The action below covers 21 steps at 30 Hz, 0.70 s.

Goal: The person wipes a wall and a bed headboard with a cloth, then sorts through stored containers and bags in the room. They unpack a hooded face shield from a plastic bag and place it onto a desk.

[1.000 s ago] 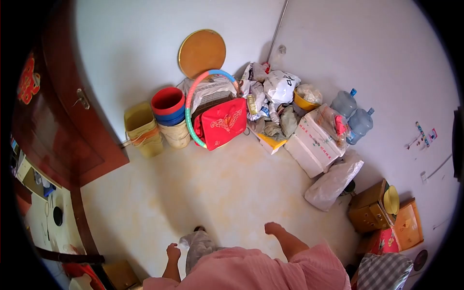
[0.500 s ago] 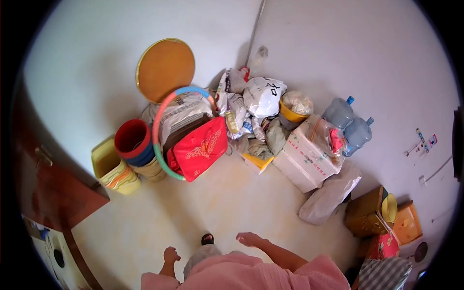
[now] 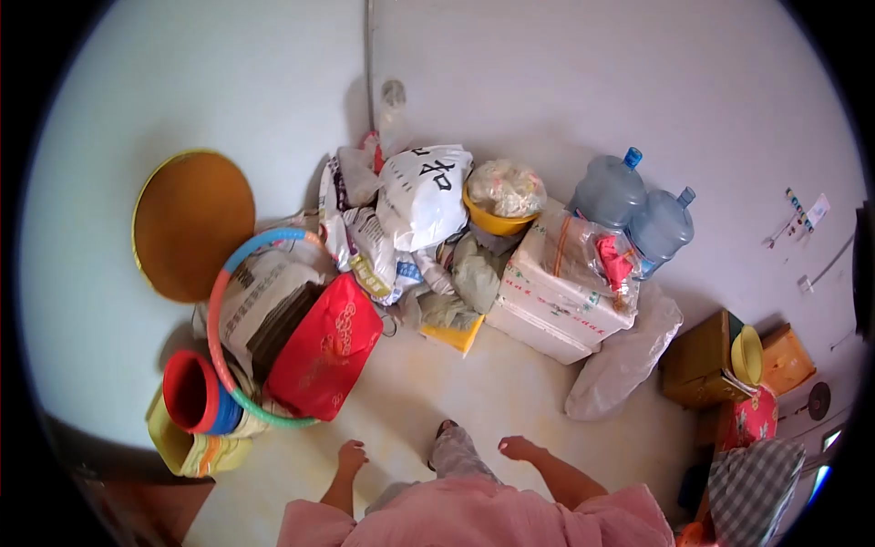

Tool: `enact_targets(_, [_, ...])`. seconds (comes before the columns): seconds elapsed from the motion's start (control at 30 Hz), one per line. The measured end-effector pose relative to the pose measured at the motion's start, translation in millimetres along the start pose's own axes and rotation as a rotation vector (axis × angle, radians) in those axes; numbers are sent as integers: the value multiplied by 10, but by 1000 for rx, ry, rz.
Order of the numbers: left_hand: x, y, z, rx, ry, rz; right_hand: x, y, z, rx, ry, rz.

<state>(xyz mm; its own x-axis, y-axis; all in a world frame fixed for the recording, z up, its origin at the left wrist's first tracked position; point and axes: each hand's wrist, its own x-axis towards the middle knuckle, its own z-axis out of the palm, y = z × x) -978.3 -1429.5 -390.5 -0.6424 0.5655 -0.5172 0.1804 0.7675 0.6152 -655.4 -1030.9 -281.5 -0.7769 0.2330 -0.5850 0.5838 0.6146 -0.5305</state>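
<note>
My left hand [image 3: 352, 455] hangs low over the floor with its fingers loosely bent and apart; nothing shows in it. To the right, my right hand [image 3: 520, 448] is also held out above the floor, fingers relaxed and partly hidden, with no object visible in it. Nearest my left hand is a red bag [image 3: 333, 351] with gold print, standing inside a coloured hoop [image 3: 217, 328]. A white carton [image 3: 547, 310] and a long pale plastic-wrapped bundle [image 3: 624, 360] lie ahead of my right hand. Neither hand touches anything.
Stacked buckets [image 3: 190, 392] stand at the left, below a round brown board [image 3: 194, 226] against the wall. Filled bags [image 3: 424, 196], a yellow basin [image 3: 499, 219] and blue water jugs [image 3: 609, 190] crowd the corner. A wooden cabinet [image 3: 697, 360] stands at the right.
The view has turned right and come closer to the pile, so the hoop, buckets and board sit further left. One foot has stepped forward. Both hands remain low without anything visible in them.
</note>
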Motion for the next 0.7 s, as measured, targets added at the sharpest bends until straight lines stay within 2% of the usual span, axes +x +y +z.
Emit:
enact_targets(0.03, [213, 108, 73, -113, -162, -199, 126, 85, -280, 22, 23, 19])
enact_targets(0.07, [282, 265, 107, 1, -217, -68, 280, 126, -559, 27, 17, 67])
enact_targets(0.1, [437, 260, 159, 415, -215, 458, 542, 347, -712, 29, 43, 1])
enact_targets(0.13, [457, 558, 143, 290, -133, 222, 723, 431, -914, 40, 126, 6])
enact_targets(0.17, [315, 1309, -97, 161, -49, -15, 785, 196, -1342, 79, 70, 120])
enact_targets(0.23, [443, 1867, -359, 17, 65, -40, 1265, 389, -1657, 76, 175, 78])
enact_targets(0.27, [558, 2015, -413, -54, 124, -50, 1532, 492, -1779, 114, 326, -53])
enact_targets(0.33, [1008, 2001, -446, -220, 37, -143, 1827, 66, -2414, 512, 174, 217])
enact_targets(0.37, [1209, 1995, -475, -301, -6, -193, 2069, -5, -2671, 676, 158, 244])
enact_targets(0.4, [1273, 2327, -714, -108, -8, -113, 2261, -65, -2841, 845, 139, 276])
enact_targets(0.5, [2273, 1394, -478, -241, -96, -157, 2738, -336, -3387, 1138, 249, 269])
enact_targets(0.57, [2513, 1719, -856, -169, -69, -239, 2971, -423, -3687, 1325, 303, 259])
enact_targets(0.6, [2557, 2028, -1099, -295, -35, -197, 3119, -420, -3841, 1386, 316, 246])
enact_targets(0.7, [2819, 2473, -1450, -539, 63, -293, 3547, -296, -4229, 1581, 391, 211])
